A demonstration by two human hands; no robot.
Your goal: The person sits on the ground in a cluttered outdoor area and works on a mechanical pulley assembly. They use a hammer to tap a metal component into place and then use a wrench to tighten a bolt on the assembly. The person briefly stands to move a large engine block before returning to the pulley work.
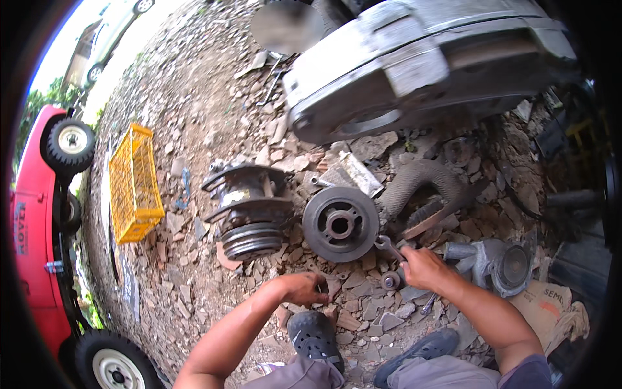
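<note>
Outdoor ground, strewn with stone fragments. Grey metal wrench, gripped by fingers of the right hand; left hand, fingers curled, contents indeterminable.

The left hand and the right hand are bare, as are both forearms. At the near right, the edge of a dark navy sleeve shows at the upper arm. The trousers are a plain muted grey with a faint purplish cast, loosely creased. On the feet are rubbery clogs: the left clog dark grey, rounded at the toe and dotted with round holes, the right clog a bluish dark grey.
</note>
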